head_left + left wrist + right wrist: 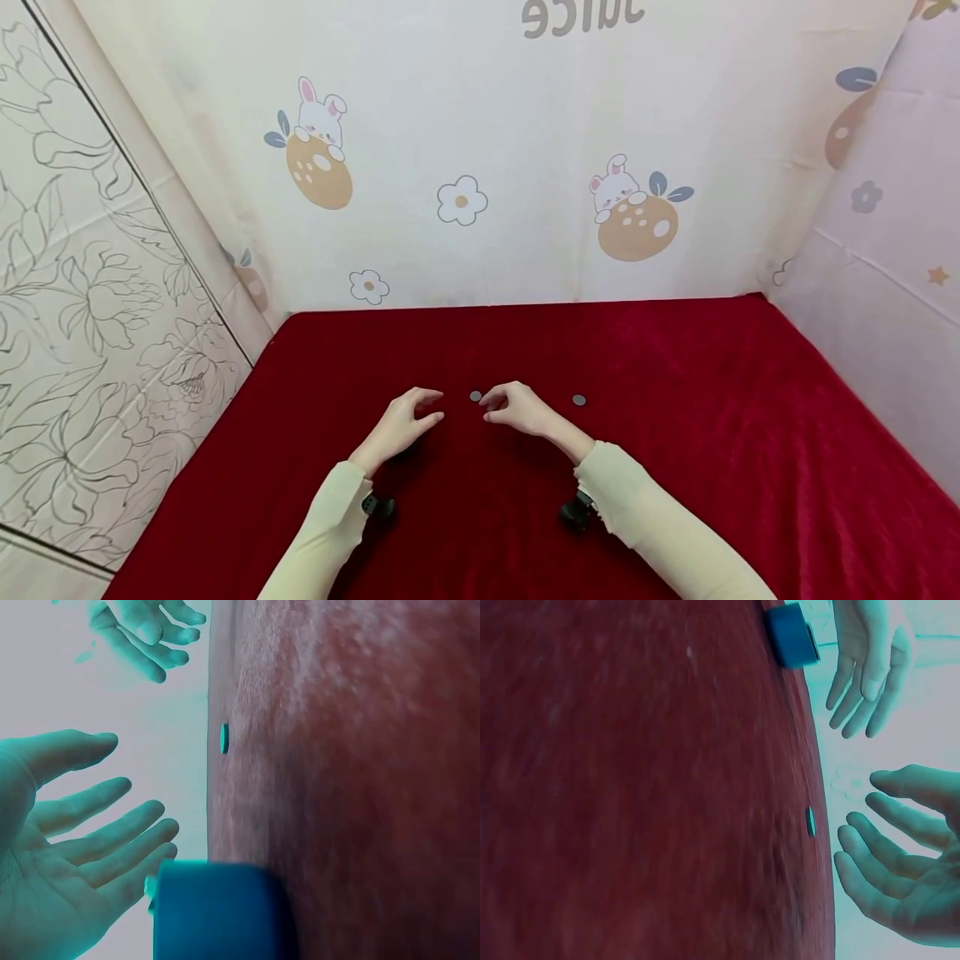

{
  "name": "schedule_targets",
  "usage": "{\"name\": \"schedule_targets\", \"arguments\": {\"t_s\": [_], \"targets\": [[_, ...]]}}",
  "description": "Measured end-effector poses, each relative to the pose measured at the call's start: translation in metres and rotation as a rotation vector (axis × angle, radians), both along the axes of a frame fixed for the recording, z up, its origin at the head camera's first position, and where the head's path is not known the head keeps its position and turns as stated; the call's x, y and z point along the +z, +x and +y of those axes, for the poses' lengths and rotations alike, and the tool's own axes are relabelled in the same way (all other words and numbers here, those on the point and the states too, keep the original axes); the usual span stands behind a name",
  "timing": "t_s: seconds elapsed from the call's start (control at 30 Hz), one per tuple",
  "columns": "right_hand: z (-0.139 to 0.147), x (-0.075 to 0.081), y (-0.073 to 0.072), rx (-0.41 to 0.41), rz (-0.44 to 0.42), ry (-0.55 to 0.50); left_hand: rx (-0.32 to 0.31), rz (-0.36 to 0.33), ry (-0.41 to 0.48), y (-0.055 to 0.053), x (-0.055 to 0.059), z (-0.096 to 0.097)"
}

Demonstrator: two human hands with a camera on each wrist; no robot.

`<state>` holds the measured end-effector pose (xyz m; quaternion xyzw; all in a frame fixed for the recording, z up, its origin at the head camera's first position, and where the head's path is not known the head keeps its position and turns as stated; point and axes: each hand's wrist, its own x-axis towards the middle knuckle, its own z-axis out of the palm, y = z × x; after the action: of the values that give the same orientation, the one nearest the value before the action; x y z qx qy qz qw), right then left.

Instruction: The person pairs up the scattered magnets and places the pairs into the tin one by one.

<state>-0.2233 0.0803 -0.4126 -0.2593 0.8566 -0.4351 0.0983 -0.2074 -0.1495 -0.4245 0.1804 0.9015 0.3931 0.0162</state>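
Observation:
My left hand [402, 423] hovers above the red cloth with thumb and fingers apart and nothing between them. Facing it, my right hand [520, 408] is also raised, its fingers loosely bent and holding nothing. A small grey coin-like disc [476, 396] lies flat on the cloth between the hands, closest to the right fingertips. Another such disc [579, 400] rests to the right of the right hand. Beneath the left wrist sits a dark round object [406, 452], mostly hidden in the head view; it looks like a short cylinder [791, 636] in the right wrist view.
Red velvet-like cloth [675, 375] covers the table. A white printed curtain [525, 125] hangs behind it, with a floral panel [97, 333] on the left. Black wrist cameras [576, 512] sit at both sleeve cuffs.

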Motion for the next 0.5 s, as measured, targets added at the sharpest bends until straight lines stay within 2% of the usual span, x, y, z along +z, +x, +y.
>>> {"name": "schedule_targets", "arguments": {"t_s": [0.2,0.5], "targets": [[0.023,-0.002,-0.004,-0.040,0.003,0.022,-0.033,-0.008,0.014,-0.009,-0.002,0.012],[0.055,0.000,-0.011,-0.080,0.079,0.039,-0.076,-0.023,0.014,-0.020,-0.006,0.022]]}}
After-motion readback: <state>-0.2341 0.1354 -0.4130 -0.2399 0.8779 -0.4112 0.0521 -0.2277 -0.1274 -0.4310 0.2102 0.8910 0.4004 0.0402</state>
